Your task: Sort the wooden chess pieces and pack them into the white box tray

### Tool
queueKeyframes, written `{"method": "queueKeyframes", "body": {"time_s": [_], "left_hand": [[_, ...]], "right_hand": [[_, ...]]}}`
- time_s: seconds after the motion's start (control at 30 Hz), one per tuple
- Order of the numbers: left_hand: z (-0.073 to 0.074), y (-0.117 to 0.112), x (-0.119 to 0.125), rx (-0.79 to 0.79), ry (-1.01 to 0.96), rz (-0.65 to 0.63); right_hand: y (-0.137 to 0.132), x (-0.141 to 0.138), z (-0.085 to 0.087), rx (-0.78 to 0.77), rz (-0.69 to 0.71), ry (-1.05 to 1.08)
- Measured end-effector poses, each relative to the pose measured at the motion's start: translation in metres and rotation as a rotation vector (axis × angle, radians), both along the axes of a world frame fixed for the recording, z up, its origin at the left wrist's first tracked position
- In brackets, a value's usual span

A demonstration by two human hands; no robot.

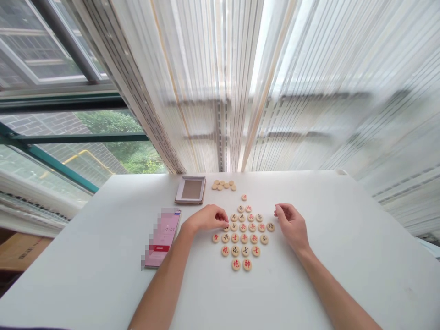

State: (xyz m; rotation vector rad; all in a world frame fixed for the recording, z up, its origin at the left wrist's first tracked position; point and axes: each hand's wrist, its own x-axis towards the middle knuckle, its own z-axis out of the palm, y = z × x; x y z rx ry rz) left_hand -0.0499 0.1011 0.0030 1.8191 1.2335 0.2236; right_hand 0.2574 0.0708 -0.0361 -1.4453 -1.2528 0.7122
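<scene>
Round wooden Chinese chess pieces point(243, 227) lie face up in rows on the white table, with red or black characters. The rows form a rough diamond, with a single red piece point(244, 197) at its far tip and two red pieces point(241, 264) at its near end. My left hand point(209, 217) is closed, its fingertips on a Chinese chess piece point(226, 228) at the left end of a middle row, partly covering it. To the right of the pattern, my right hand point(292, 224) is curled with thumb and fingers together, apart from the nearest black piece point(271, 227). Whatever its fingertips may hold is hidden.
Several blank-side-up pieces point(223, 185) are grouped at the table's far side. Left of them sits a shallow open box point(191, 189). A phone point(164, 236) with a pink screen lies beside my left forearm. Striped curtains point(220, 91) hang behind the white table point(103, 256).
</scene>
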Motion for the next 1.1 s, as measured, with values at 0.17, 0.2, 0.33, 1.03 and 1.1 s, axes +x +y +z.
{"method": "queueKeyframes", "body": {"time_s": [0.17,0.2,0.33,1.03,1.1], "left_hand": [[0.003,-0.002,-0.001,-0.012,0.005,-0.004],[0.004,-0.002,-0.001,-0.013,0.007,-0.003],[0.007,-0.002,-0.002,-0.015,0.013,0.001],[0.012,-0.002,-0.002,-0.028,0.042,-0.024],[0.013,-0.003,-0.002,-0.024,0.05,-0.03]], "right_hand": [[0.0,0.0,0.0,-0.016,-0.002,0.0],[0.0,0.0,0.0,-0.018,-0.001,-0.001],[-0.001,0.0,0.002,-0.023,-0.002,0.003],[0.0,0.0,0.002,-0.027,0.0,0.028],[0.0,0.0,0.002,-0.028,0.001,0.027]]}}
